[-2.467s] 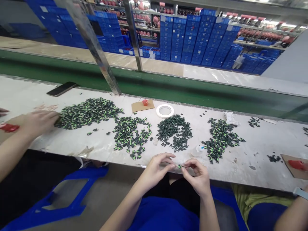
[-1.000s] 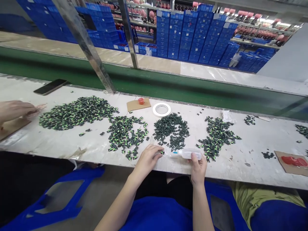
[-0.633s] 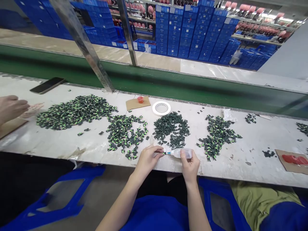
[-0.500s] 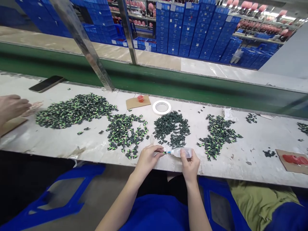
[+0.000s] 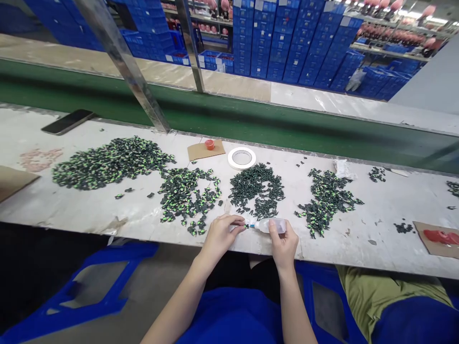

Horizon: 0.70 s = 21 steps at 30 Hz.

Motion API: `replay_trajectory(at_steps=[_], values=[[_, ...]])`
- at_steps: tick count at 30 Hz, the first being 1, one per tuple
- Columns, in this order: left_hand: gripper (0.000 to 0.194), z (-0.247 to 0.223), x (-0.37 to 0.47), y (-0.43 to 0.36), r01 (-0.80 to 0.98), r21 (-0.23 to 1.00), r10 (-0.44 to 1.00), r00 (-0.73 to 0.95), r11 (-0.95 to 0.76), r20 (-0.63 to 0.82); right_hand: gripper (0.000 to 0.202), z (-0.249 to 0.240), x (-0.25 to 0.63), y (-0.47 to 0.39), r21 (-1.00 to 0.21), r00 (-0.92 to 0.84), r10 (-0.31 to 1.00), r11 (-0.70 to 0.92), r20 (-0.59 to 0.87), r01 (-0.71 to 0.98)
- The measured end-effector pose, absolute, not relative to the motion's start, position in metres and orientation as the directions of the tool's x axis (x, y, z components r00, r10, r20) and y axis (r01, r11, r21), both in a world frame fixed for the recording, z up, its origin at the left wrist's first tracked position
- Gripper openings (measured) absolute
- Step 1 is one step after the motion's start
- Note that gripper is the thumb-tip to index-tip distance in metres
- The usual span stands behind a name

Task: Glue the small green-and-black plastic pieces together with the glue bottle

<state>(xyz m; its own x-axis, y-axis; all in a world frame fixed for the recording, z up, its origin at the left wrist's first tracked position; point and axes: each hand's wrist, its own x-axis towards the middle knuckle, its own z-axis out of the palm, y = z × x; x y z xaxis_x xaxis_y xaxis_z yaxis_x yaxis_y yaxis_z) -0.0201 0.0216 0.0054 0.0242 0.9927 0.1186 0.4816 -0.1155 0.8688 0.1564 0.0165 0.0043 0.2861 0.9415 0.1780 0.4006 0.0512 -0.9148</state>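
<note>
Between the thumb and fingers of my left hand (image 5: pixel 223 235) a small dark part (image 5: pixel 246 226) is pinched near the table's front edge. My right hand (image 5: pixel 284 243) is closed round a translucent squeeze bottle (image 5: pixel 267 225), lying almost level. Its blue nozzle tip points left and meets or nearly meets the small part; I cannot tell which. Just beyond my hands lies a pile of plain dark pieces (image 5: pixel 251 184). Dark pieces with green marks form one pile (image 5: pixel 188 193) to the left and another pile (image 5: pixel 324 200) to the right.
A white tape roll (image 5: pixel 242 158) and a red cap on cardboard (image 5: pixel 199 152) lie behind the piles. Farther left are a larger pile (image 5: pixel 111 162), pink bits (image 5: pixel 40 159) and a phone (image 5: pixel 68 122). Metal posts (image 5: pixel 125 67) rise at the back. Red material on cardboard (image 5: pixel 435 246) lies right.
The other person's hand at the left edge has gone out of view, uncovering the pink bits. My hands keep nearly the same pose; the view has shifted slightly.
</note>
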Motion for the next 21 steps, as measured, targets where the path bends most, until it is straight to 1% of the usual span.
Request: replay_trajectory(at_steps=[7,21], values=[[0.011,0.0057,-0.0196,0.0214,0.507,0.854,0.992,0.017,-0.119,0.128,0.034,0.002,0.156,0.0147,-0.913,0.314,0.929,0.057,0.196,0.403],[0.011,0.0066,-0.0184,0.0215,0.555,0.821,0.988,0.017,-0.135,0.151,0.034,0.004,0.1571,0.0163,-0.923,0.273,0.944,0.073,0.187,0.378]])
